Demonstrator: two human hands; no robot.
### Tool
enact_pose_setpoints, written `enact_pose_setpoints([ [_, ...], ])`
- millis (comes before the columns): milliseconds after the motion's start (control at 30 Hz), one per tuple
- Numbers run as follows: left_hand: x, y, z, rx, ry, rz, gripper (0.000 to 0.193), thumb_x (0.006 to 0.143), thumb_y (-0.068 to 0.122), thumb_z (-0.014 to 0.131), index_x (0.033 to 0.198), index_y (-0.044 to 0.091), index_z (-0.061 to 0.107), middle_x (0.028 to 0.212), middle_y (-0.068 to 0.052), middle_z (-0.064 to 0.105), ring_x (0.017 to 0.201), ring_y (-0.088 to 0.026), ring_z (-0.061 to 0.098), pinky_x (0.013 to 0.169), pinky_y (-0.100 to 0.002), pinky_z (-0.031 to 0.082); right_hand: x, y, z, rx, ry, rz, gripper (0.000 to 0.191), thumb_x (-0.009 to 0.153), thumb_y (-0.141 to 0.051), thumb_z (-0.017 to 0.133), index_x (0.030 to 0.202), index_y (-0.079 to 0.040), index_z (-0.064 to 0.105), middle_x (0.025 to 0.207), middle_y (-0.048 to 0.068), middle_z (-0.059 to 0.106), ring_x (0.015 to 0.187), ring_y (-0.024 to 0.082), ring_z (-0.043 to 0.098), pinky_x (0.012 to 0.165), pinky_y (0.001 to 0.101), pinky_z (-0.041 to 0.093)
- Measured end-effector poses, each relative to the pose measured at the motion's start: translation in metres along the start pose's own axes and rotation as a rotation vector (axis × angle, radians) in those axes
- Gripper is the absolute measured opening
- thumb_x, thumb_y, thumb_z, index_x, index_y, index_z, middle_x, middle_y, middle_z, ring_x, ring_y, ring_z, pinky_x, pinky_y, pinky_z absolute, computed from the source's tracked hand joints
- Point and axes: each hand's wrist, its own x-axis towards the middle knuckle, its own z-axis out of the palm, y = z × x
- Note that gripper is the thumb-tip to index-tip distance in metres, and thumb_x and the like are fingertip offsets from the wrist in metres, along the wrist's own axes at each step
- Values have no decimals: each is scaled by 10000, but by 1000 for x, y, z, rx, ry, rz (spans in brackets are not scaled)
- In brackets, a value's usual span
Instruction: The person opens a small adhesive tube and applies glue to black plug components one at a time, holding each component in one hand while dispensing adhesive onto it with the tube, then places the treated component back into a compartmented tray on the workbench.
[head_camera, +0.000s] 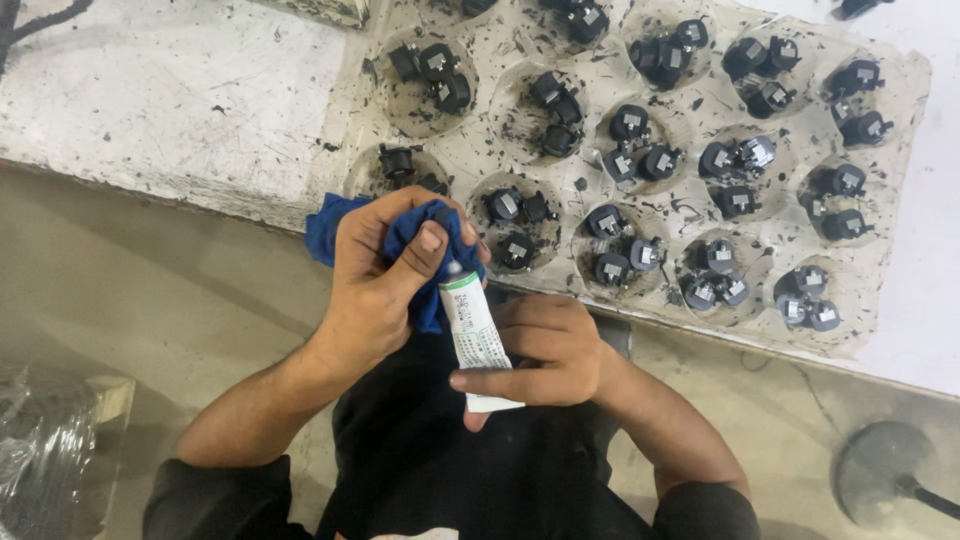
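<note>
My left hand (385, 275) grips a blue cloth (330, 228) bunched around a small black part, thumb pressed on the cloth near the nozzle of a white tube. My right hand (540, 355) holds that white squeeze tube (475, 340) with a green band, upright and tilted slightly left, its tip up against the cloth. Both hands are over my lap, just in front of the workbench edge.
A clear, grimy plastic tray (690, 110) with round pockets lies on the white scratched bench (150, 90), each pocket holding two or three small black parts with metal tabs (630, 150). A round stool base (885, 470) stands on the floor at lower right.
</note>
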Motion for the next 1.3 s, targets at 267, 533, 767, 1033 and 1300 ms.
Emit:
enact_pose_setpoints([
  [267, -14, 13, -2, 237, 26, 205, 399, 1122, 372, 677, 1087, -24, 635, 953, -116, 705, 903, -189, 717, 860, -303, 612, -16, -21, 21, 58, 157, 382, 283, 820, -307, 903, 1039, -165, 791, 968, 42, 683, 821, 184, 728, 682, 318, 583],
  [533, -27, 17, 5, 439, 22, 382, 340, 1104, 346, 674, 1047, 12, 659, 924, -131, 731, 880, -206, 754, 812, -292, 610, -50, -38, 74, 893, 647, 814, 526, 878, -37, 889, 1318, 38, 611, 1215, 155, 727, 1073, 243, 762, 912, 365, 660],
  [767, -31, 15, -2, 544, 46, 471, 318, 1092, 315, 684, 1024, 5, 658, 895, -138, 740, 868, -223, 768, 808, -312, 625, -57, -36, 71, 1058, 612, 923, 586, 938, -169, 835, 1412, 77, 593, 1196, 215, 745, 1041, 299, 764, 925, 376, 638],
  [1033, -31, 1, -11, 452, 137, 434, 354, 1089, 337, 716, 1020, -5, 657, 911, -166, 726, 855, -232, 750, 801, -318, 616, -43, -29, 69, 1261, 699, 871, 559, 980, -254, 783, 1388, 85, 608, 1228, 234, 730, 1062, 320, 752, 945, 445, 651],
  [1300, -21, -8, -18, 468, 100, 403, 359, 1065, 360, 719, 1041, 3, 680, 937, -137, 756, 880, -197, 748, 840, -277, 592, -44, -18, 61, 1123, 737, 979, 340, 994, -74, 745, 1270, 109, 668, 1180, 247, 741, 1001, 299, 746, 867, 414, 657],
])
